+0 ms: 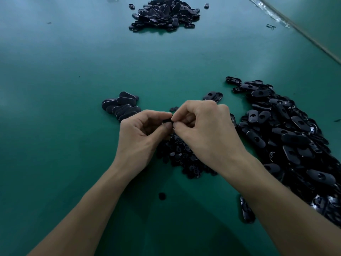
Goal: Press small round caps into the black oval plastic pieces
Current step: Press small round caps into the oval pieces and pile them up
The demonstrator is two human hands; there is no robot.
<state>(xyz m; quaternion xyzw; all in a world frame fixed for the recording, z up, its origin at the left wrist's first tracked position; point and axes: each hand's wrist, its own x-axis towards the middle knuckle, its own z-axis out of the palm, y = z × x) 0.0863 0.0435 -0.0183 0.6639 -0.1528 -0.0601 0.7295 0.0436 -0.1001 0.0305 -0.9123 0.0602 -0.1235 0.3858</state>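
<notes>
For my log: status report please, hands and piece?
Left hand, right hand pinching one black piece together. Cap pile beneath. Nothing blocking.

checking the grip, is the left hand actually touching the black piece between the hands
Touching. The head view shows the left hand pinching the piece between thumb and forefinger, with no gap.

The bare left forearm (88, 200) and bare right forearm (276, 191) reach in from below and converge. The left hand (145, 132) and right hand (204, 130) meet fingertip to fingertip, fingers curled. Thumbs and forefingers pinch one small black plastic part (166, 121), mostly hidden between them.
</notes>
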